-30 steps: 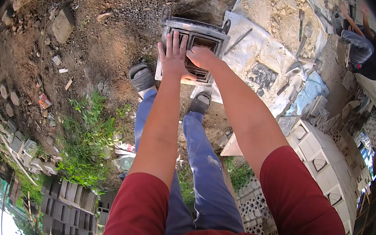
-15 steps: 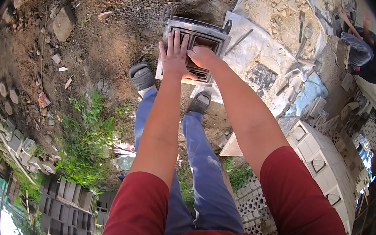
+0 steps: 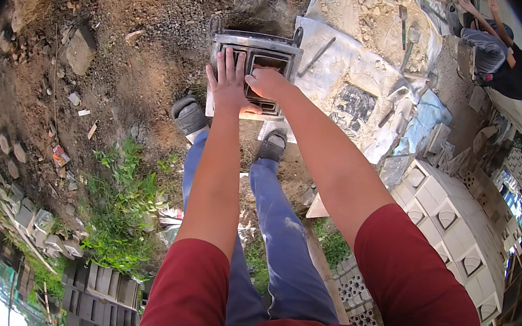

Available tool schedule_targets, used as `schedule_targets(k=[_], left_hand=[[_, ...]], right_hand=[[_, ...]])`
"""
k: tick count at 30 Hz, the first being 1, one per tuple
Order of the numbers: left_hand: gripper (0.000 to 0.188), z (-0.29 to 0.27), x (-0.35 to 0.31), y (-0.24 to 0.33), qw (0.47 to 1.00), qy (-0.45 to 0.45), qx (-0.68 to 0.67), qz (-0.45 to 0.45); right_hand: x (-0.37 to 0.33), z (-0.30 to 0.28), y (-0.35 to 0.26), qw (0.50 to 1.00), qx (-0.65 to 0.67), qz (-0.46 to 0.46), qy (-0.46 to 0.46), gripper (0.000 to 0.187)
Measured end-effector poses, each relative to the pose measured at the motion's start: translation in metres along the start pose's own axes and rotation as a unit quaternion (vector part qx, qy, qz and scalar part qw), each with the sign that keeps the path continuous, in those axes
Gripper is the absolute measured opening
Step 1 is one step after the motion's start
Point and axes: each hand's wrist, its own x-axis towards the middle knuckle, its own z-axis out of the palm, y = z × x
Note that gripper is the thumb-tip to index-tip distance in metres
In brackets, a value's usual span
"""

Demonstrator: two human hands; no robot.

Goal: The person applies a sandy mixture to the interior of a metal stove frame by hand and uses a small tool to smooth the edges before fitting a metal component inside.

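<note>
A dark metal block mould point(image 3: 258, 39) with a looped handle at each far corner sits on the ground in front of my feet. My left hand point(image 3: 227, 88) lies flat over its left side, fingers spread across the inner frame. Over the right compartment is my right hand point(image 3: 267, 84), its fingers curled in and pointing down into the mould. Those fingertips are hidden, so I cannot make out what they hold, if anything. Brownish material point(image 3: 270, 63) shows inside the compartment beyond my right hand.
A whitish sheet point(image 3: 322, 46) right of the mould carries pale crumbly material point(image 3: 366, 16), a dark rod point(image 3: 317, 55) and trowels point(image 3: 404, 27). Another person point(image 3: 496, 49) sits at the far right. Stacked pale blocks point(image 3: 444, 219) stand lower right, weeds point(image 3: 121, 205) and grey blocks point(image 3: 99, 297) left.
The view has shifted, so the mould and both hands sit a little further left and lower in the picture. My hands keep nearly the same places on the mould.
</note>
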Motion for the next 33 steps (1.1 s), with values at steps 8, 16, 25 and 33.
schedule_targets(k=[8, 16, 25, 33], left_hand=[[0.165, 0.0, -0.001, -0.009, 0.998, 0.031, -0.026, 0.039], [0.167, -0.007, -0.003, -0.034, 0.994, 0.036, -0.031, 0.103], [0.172, -0.026, 0.015, -0.006, 0.995, -0.046, 0.049, 0.075], [0.172, -0.03, 0.013, -0.014, 0.994, -0.074, 0.055, 0.065]], right_hand=[[0.0, -0.016, -0.018, 0.982, 0.11, 0.155, 0.004, 0.05], [-0.002, -0.028, -0.022, 0.985, 0.064, 0.148, -0.056, 0.057], [-0.001, -0.014, -0.007, 0.973, 0.069, 0.218, 0.018, 0.067], [0.006, -0.02, -0.02, 0.961, 0.093, 0.256, -0.049, 0.063]])
